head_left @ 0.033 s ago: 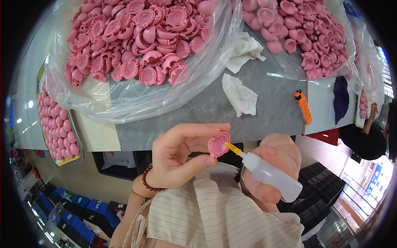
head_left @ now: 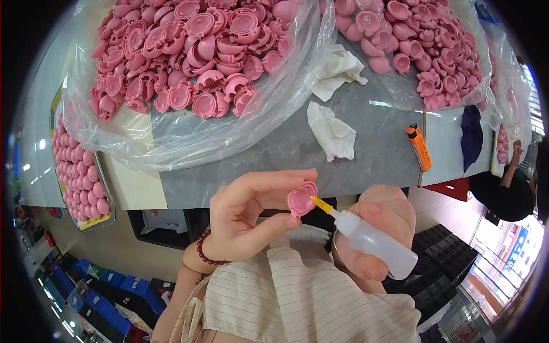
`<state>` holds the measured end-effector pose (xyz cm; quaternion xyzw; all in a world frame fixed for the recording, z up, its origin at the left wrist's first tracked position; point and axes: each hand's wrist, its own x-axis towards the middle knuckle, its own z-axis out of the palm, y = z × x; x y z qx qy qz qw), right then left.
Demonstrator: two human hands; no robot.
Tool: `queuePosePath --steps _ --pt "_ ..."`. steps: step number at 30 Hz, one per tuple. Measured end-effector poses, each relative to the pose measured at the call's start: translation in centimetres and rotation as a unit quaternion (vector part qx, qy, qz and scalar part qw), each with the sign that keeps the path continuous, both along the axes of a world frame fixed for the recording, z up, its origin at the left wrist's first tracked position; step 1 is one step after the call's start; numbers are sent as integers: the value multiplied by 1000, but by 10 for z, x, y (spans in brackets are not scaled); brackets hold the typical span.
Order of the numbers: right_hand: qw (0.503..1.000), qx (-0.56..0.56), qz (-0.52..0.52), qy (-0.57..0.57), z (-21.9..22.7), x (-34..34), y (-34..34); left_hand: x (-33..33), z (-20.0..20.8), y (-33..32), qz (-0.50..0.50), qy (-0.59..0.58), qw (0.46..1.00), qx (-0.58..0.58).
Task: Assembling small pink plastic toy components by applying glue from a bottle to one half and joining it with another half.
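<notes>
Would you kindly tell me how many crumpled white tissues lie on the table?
2: the nearer tissue, left of the orange item; the farther tissue, beside the left bag. Others may be hidden.

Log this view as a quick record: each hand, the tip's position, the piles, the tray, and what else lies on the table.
Left hand: holds a pink cup-shaped piece
Right hand: grips a whitish squeeze bottle
Yellow tip: at the piece's hollow side; contact unclear
Piles: two heaps of pink pieces on clear plastic
Tray: pink domes, at far left
Also on table: two crumpled white sheets, orange-and-black object, dark purple cloth
</notes>
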<state>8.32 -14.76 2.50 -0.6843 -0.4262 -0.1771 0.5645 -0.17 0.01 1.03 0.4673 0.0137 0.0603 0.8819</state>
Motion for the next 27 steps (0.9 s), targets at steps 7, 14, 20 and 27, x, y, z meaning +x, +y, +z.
queuePosePath --steps 7,14,20,27 --pt "1000 8 5 5 -5 -2 1 -1 -5 1 30 -37 990 132" --pt "962 253 23 98 -6 12 -9 3 -12 2 25 -94 995 -13" --pt "935 97 -326 101 -8 60 -51 0 -17 5 -15 -56 977 -203" --pt "903 -4 -386 187 -22 102 -124 6 -21 8 -110 -96 932 -331"
